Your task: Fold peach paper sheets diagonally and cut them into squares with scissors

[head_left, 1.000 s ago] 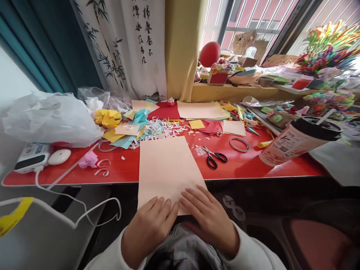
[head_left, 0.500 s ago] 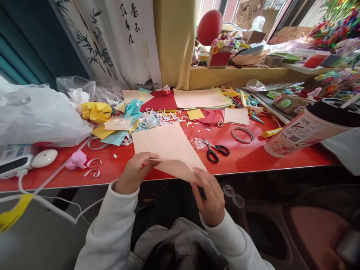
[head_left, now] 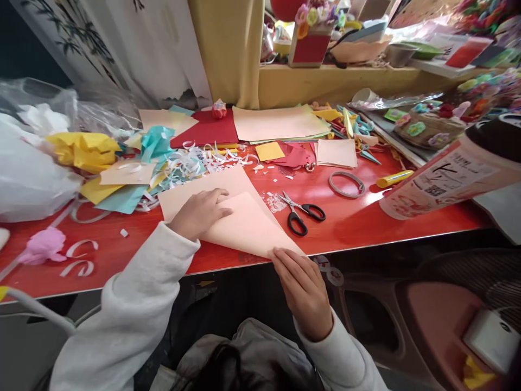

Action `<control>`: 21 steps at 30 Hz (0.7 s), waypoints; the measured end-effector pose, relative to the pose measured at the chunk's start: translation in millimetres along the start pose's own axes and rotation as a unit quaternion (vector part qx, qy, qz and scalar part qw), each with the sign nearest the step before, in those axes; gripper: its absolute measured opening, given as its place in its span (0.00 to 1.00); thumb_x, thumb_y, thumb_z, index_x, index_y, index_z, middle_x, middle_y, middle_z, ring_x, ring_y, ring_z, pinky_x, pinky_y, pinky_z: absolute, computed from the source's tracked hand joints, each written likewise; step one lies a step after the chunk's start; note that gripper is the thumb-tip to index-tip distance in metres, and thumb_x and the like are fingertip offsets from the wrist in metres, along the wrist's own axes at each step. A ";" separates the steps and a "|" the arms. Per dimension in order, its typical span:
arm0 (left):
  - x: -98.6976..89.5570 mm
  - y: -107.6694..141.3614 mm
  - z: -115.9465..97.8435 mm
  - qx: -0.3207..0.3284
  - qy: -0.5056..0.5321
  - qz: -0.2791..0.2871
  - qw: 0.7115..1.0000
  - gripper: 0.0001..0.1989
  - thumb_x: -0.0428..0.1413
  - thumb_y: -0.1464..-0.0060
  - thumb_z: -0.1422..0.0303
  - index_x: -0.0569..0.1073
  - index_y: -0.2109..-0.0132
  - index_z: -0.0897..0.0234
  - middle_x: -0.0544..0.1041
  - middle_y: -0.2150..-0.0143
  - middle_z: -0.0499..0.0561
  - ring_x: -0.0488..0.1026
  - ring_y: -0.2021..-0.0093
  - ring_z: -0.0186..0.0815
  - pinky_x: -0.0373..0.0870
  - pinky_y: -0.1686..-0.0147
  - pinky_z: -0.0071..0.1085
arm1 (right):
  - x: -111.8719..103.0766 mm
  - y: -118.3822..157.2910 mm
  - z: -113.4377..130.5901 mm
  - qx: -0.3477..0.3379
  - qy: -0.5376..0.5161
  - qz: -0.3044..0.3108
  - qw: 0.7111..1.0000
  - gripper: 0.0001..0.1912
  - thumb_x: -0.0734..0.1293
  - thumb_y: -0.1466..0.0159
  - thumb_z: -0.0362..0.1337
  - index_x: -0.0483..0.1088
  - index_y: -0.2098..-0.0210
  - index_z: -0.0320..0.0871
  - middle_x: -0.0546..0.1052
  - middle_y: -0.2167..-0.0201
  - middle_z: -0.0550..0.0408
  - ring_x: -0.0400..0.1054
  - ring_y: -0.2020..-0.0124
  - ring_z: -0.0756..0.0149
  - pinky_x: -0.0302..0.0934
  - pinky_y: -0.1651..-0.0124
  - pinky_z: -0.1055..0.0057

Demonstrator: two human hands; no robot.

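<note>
A large pale peach sheet of paper (head_left: 248, 225) lies on the red table's front edge, with one part folded over on top of itself. My left hand (head_left: 203, 212) rests on the sheet's left part, its fingers apart and touching the folded flap. At the sheet's near right corner, my right hand (head_left: 299, 282) has its fingers pressed together on the paper's edge. Just right of the sheet lie black-handled scissors (head_left: 303, 212), blades partly apart.
White paper shreds (head_left: 203, 160) and coloured scraps lie behind the sheet. A grey ring (head_left: 347, 184), a yellow marker (head_left: 394, 178) and a tall cup (head_left: 439, 174) stand or lie to the right. A pink crumpled paper (head_left: 43, 245) is at the left.
The lifted near part of the sheet now lies folded over flat. My left hand has moved up onto the paper and spread its fingers. The whole view has shifted.
</note>
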State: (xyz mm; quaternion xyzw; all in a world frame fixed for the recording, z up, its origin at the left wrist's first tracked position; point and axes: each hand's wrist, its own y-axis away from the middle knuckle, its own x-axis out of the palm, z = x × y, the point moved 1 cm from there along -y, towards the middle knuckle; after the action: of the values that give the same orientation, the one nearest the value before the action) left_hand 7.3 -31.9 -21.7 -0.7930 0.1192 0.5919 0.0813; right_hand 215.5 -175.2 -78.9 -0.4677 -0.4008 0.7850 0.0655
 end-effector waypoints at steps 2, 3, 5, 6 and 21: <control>1.2 4.8 -7.7 0.041 -0.062 -0.097 0.993 0.20 0.50 0.45 0.62 0.66 0.47 0.66 0.72 0.53 0.58 0.67 0.51 0.45 0.62 0.52 0.40 | 0.1 0.9 -2.3 0.003 0.003 0.006 1.000 0.18 0.58 0.37 0.25 0.66 0.48 0.40 0.74 0.52 0.52 0.66 0.49 0.65 0.57 0.48 0.68; 1.5 9.0 -13.4 0.061 -0.098 -0.147 0.982 0.20 0.50 0.45 0.62 0.66 0.47 0.67 0.71 0.52 0.60 0.66 0.49 0.46 0.61 0.50 0.42 | -0.7 0.6 -3.0 0.007 0.005 0.008 1.000 0.18 0.58 0.36 0.26 0.67 0.48 0.40 0.74 0.53 0.53 0.66 0.50 0.66 0.56 0.48 0.68; 3.3 19.6 -27.7 0.133 -0.135 -0.205 0.960 0.18 0.48 0.43 0.63 0.69 0.49 0.66 0.69 0.46 0.59 0.63 0.44 0.46 0.57 0.45 0.43 | -3.4 -1.0 -4.5 0.019 0.005 0.009 1.000 0.16 0.58 0.35 0.27 0.68 0.50 0.41 0.75 0.55 0.54 0.67 0.52 0.67 0.54 0.47 0.67; 5.0 25.1 -35.4 0.180 -0.131 -0.205 0.953 0.16 0.48 0.43 0.64 0.70 0.50 0.65 0.70 0.47 0.57 0.63 0.44 0.45 0.55 0.43 0.42 | -5.0 -2.1 -5.5 0.026 0.003 0.009 1.000 0.15 0.58 0.35 0.27 0.69 0.51 0.42 0.76 0.56 0.55 0.68 0.52 0.67 0.53 0.46 0.66; 26.2 36.2 -55.6 0.269 -0.042 -0.098 0.957 0.21 0.54 0.50 0.61 0.71 0.49 0.62 0.70 0.46 0.53 0.65 0.44 0.45 0.59 0.44 0.45 | -22.1 -24.9 -46.3 -0.061 -0.046 0.079 0.994 0.07 0.66 0.41 0.32 0.74 0.63 0.39 0.79 0.64 0.52 0.69 0.53 0.56 0.69 0.53 0.64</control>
State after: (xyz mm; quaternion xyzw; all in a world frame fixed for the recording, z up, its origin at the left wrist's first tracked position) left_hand 55.1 -84.0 -30.4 -0.7241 0.1924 0.5596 0.3543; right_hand 257.4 -142.8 -57.8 -0.4649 -0.4121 0.7824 -0.0439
